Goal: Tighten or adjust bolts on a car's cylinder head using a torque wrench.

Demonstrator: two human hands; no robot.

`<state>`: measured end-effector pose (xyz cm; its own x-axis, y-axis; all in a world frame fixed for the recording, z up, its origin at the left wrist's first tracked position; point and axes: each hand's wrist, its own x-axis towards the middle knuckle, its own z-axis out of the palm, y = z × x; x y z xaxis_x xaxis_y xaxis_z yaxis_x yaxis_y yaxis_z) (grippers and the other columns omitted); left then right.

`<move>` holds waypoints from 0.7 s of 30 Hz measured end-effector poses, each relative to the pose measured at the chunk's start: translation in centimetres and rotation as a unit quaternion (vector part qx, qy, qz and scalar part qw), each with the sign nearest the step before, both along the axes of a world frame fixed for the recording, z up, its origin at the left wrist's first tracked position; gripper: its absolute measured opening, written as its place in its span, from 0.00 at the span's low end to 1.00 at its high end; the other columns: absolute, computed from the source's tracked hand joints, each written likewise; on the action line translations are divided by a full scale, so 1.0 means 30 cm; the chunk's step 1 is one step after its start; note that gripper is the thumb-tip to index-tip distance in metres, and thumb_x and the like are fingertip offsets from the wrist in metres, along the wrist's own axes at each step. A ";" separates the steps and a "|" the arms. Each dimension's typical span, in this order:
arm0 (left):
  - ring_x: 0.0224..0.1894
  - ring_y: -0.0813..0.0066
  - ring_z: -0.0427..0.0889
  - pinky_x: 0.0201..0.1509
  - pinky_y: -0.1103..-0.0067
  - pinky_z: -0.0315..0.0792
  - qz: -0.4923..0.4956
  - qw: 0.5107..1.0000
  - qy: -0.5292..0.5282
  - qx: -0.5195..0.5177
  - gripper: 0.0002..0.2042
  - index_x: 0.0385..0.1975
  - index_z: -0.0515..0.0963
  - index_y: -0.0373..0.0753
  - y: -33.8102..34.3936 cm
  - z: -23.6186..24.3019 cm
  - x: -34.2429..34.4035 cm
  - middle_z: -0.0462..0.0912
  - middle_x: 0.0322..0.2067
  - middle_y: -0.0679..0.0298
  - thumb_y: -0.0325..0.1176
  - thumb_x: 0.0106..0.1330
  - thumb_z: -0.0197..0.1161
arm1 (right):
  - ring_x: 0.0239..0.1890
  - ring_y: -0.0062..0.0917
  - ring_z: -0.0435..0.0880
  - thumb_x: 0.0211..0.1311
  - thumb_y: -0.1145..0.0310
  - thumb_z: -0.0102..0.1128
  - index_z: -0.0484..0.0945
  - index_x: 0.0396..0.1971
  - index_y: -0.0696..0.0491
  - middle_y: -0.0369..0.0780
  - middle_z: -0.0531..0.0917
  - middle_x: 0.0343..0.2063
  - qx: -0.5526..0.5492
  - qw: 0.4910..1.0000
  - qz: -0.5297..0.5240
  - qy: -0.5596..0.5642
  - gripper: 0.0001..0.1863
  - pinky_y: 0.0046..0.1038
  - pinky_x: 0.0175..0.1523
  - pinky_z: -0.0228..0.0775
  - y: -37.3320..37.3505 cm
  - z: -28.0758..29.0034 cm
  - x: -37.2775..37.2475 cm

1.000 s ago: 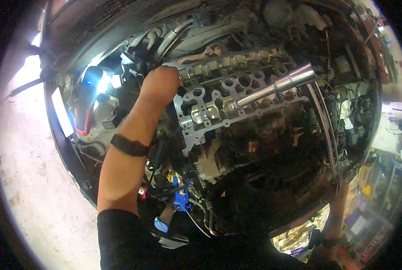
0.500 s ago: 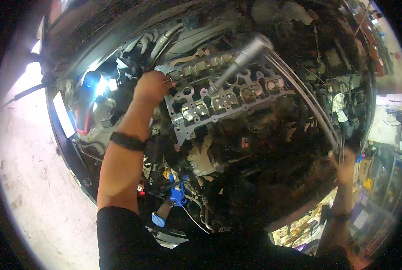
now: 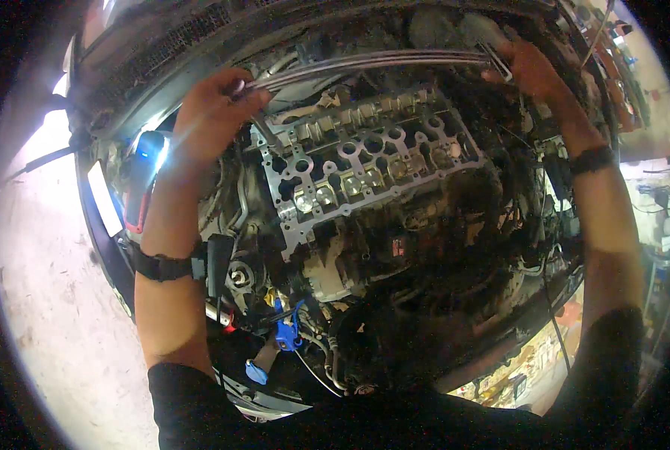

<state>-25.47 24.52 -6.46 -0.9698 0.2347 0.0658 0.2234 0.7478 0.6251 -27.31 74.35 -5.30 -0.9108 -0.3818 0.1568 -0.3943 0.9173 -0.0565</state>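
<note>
Silver wrench [image 3: 380,58] lies sideways past the far edge of the engine top [image 3: 361,166], left hand [image 3: 213,112] fingers curled round one end, right hand [image 3: 531,73] fingers round the other.

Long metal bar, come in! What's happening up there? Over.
Left hand and right hand holding long metal bar, one at each end. Extension slanting from bar's left end toward cylinder head. Left hand hides that end.

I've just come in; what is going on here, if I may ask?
The person's left hand grips the head of a long-handled socket wrench and the right hand its far end, above an open engine bay. The wrench's extension reaches down to the left end of the cylinder head; exactly what its tip meets is hidden.
</note>
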 end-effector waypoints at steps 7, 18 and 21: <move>0.31 0.76 0.74 0.40 0.74 0.70 0.027 0.998 0.012 0.058 0.18 0.39 0.79 0.33 -0.050 -0.028 -0.016 0.81 0.27 0.62 0.45 0.63 0.67 | 0.29 0.35 0.79 0.50 0.51 0.73 0.83 0.32 0.58 0.46 0.81 0.24 0.000 0.998 0.036 -0.050 0.23 0.35 0.39 0.70 -0.073 -0.065 -0.167; 0.33 0.69 0.78 0.43 0.73 0.72 0.073 0.995 0.021 0.070 0.19 0.40 0.79 0.32 -0.029 -0.126 0.001 0.82 0.30 0.55 0.46 0.64 0.64 | 0.40 0.38 0.82 0.57 0.60 0.67 0.81 0.46 0.55 0.47 0.82 0.43 0.032 0.988 -0.109 -0.103 0.20 0.40 0.47 0.75 -0.184 -0.088 -0.295; 0.35 0.66 0.80 0.44 0.72 0.72 0.133 0.988 0.069 0.032 0.20 0.42 0.77 0.32 0.011 -0.124 0.006 0.82 0.32 0.52 0.47 0.65 0.62 | 0.43 0.39 0.82 0.60 0.63 0.64 0.80 0.49 0.55 0.47 0.83 0.46 0.010 0.980 -0.160 -0.117 0.19 0.43 0.49 0.76 -0.190 -0.084 -0.349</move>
